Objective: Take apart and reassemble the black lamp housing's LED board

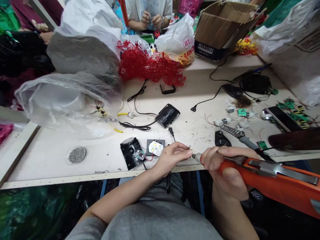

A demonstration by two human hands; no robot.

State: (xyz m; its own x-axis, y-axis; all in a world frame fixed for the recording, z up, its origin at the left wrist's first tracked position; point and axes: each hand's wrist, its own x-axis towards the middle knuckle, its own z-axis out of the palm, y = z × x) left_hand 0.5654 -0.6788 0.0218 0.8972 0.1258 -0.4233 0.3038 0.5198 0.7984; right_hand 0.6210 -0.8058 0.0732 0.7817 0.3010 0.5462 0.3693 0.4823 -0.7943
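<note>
My right hand [220, 163] is wrapped around an orange electric screwdriver [265, 180], its tip pointing left. At that tip, my left hand [175, 155] has its thumb and fingers pinched together; whatever is between them is too small to make out. Left of my left hand lies an open black housing [131, 154] with a small circuit board [140, 154] on its edge. Beside it a white LED plate [156, 148] rests on a dark square frame, joined by red wires. A round dish of small screws [76, 155] stands farther left.
A black case [167, 115] with cables lies mid-table. On the right are a soldering iron [232, 131], a phone [283, 118] and green circuit boards. Plastic bags [70, 100], red plastic pieces [150, 65] and a cardboard box [222, 30] stand behind. Another person's hands [151, 20] are across the table.
</note>
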